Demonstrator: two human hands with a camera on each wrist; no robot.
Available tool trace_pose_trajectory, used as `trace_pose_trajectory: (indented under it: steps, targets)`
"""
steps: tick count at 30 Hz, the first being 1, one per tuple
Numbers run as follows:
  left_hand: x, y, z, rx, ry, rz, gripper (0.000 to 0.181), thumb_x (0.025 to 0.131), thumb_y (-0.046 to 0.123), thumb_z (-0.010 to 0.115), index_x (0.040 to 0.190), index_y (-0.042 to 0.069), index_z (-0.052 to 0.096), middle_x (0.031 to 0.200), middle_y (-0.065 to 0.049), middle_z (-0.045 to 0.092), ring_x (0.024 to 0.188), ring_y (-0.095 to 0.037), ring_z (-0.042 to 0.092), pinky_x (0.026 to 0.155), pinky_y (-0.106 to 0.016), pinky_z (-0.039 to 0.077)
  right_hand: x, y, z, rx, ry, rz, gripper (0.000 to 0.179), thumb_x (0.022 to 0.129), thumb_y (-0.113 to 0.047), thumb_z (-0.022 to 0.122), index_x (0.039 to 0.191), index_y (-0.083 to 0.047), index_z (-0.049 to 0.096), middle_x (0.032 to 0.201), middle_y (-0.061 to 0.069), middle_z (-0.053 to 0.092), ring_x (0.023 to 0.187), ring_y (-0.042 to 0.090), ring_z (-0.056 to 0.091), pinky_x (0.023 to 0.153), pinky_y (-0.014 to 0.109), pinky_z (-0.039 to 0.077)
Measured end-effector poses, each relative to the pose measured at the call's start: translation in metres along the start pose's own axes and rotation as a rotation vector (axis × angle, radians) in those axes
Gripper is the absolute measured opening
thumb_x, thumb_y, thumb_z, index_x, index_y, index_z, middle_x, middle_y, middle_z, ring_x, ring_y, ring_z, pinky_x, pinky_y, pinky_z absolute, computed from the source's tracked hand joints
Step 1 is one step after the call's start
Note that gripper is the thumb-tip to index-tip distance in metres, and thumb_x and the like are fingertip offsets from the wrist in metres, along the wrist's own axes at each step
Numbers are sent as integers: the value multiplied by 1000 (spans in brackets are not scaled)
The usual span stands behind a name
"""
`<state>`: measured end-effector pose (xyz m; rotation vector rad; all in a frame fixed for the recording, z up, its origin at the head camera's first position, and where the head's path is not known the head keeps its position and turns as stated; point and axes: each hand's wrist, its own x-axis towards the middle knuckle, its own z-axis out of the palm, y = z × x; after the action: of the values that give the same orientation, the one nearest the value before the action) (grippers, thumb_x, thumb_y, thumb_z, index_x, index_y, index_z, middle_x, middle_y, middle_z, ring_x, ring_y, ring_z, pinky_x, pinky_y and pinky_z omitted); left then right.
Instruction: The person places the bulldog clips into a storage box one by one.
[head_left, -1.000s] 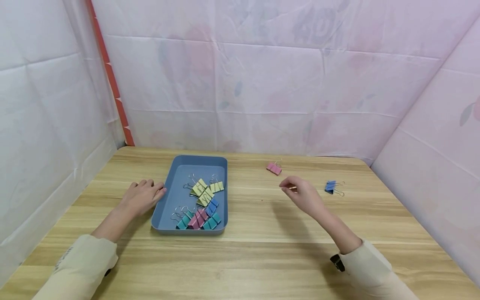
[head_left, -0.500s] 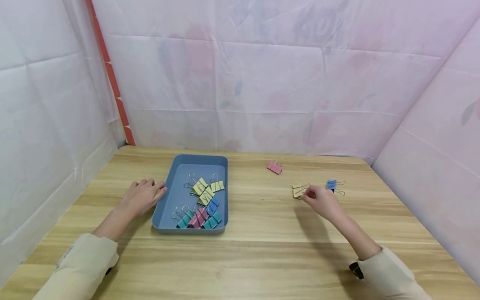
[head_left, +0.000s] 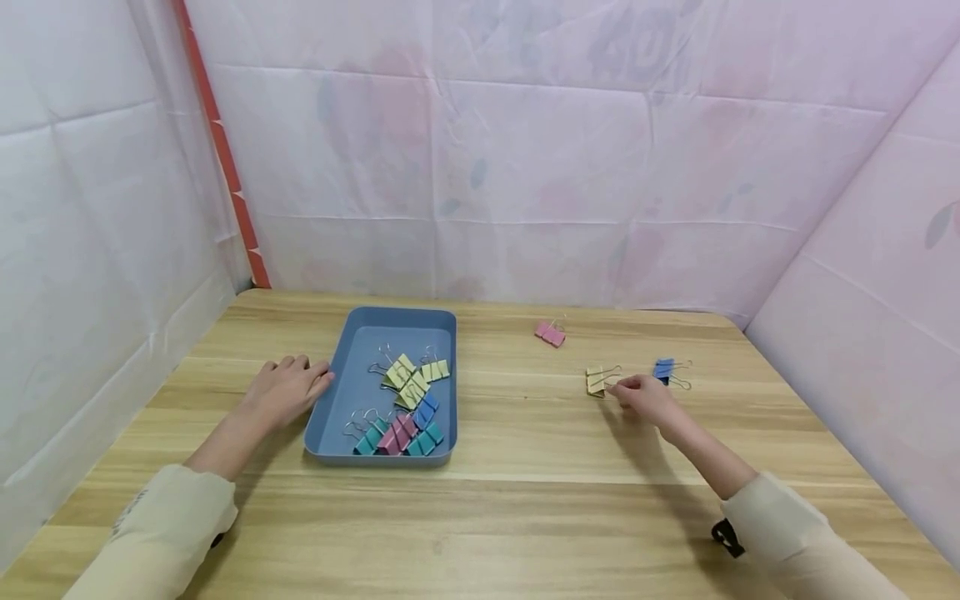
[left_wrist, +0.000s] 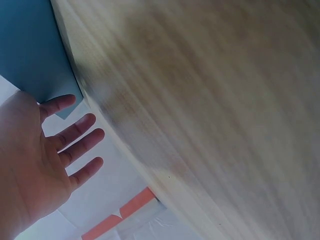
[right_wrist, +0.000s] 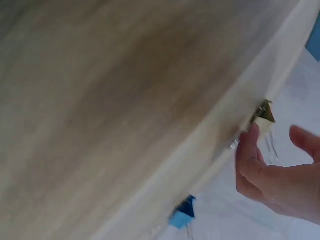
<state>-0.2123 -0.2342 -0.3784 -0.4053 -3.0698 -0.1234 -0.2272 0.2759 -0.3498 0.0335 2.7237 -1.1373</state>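
Right hand (head_left: pixel 651 402) is at the yellow binder clip (head_left: pixel 595 382), thumb and fingers apart. Clip lies on the wooden table (head_left: pixel 517 442), left of the blue binder clip (head_left: pixel 663 370). Left hand (head_left: pixel 281 392), fingers spread, at the blue-grey tray (head_left: pixel 343 392)'s left rim.

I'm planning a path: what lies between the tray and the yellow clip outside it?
Only bare table between tray and yellow clip, in the head view.

My right hand (head_left: pixel 647 398) swings rightward, past the yellow clip (head_left: pixel 596 382), and there it is, plain to see just left of my hand, after being mostly hidden behind it!
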Motion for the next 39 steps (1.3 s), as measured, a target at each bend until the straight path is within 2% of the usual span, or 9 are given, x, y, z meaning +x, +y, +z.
trace_pose_trajectory:
  steps: [3, 6, 8, 11, 15, 22, 26, 33, 39]
  targets:
    - [0, 0, 0, 5, 1, 0, 48, 99, 35, 36, 126, -1, 52, 118, -29, 49, 111, -46, 43, 90, -61, 30, 6, 1, 3, 115, 1, 55, 47, 94, -20, 51, 120, 20, 43, 108, 26, 52, 87, 22, 57, 76, 32, 49]
    - [1, 0, 0, 7, -1, 3, 48, 99, 35, 36, 126, -1, 51, 118, -29, 49, 110, -46, 43, 89, -62, 31, 12, 2, 6, 148, -1, 81, 50, 94, -20, 52, 122, 20, 41, 114, 27, 48, 89, 20, 56, 75, 29, 49]
    - [1, -1, 0, 5, -1, 3, 48, 99, 35, 36, 126, -1, 51, 117, -29, 49, 109, -45, 44, 89, -61, 31, 15, 2, 8, 147, 1, 76, 47, 94, -18, 52, 121, 19, 43, 110, 26, 51, 85, 18, 56, 72, 28, 49]
    - [1, -1, 1, 2, 2, 3, 48, 99, 35, 36, 126, -1, 52, 117, -28, 50, 109, -45, 44, 89, -61, 32, 19, 2, 11, 156, 12, 56, 38, 93, -14, 53, 114, 17, 49, 94, 17, 58, 73, 12, 56, 65, 25, 49]
    - [0, 0, 1, 3, 3, 0, 48, 99, 35, 36, 126, -1, 52, 118, -29, 49, 110, -46, 44, 89, -61, 32, 22, 1, 13, 207, 23, 36, 29, 92, -8, 53, 108, 17, 52, 78, 4, 57, 64, 6, 53, 58, 21, 47]
    - [1, 0, 2, 1, 2, -3, 48, 99, 35, 36, 127, -1, 52, 119, -29, 49, 110, -46, 43, 89, -61, 32, 24, 2, 12, 260, -3, 47, 29, 91, -2, 51, 111, 19, 49, 80, 3, 56, 65, 7, 52, 58, 20, 47]
    - [1, -1, 2, 7, 9, 3, 48, 99, 35, 36, 126, -1, 52, 117, -29, 49, 109, -46, 44, 88, -61, 32, 26, 2, 8, 273, -30, 39, 26, 90, 2, 50, 108, 20, 49, 75, 1, 52, 61, 7, 47, 55, 20, 43]
    - [0, 0, 2, 17, -1, 2, 48, 99, 34, 36, 127, -1, 51, 116, -28, 50, 109, -45, 45, 88, -60, 33, 27, 0, 11, 178, -3, 35, 29, 84, 1, 56, 106, 18, 50, 73, 0, 52, 61, 8, 47, 54, 21, 42]
    - [-1, 0, 1, 9, 4, 10, 46, 98, 33, 37, 126, -1, 52, 116, -28, 50, 108, -45, 45, 88, -61, 32, 26, -3, 13, 69, 27, -4, 24, 86, -2, 56, 102, 16, 54, 80, 9, 56, 67, 14, 51, 57, 27, 44]
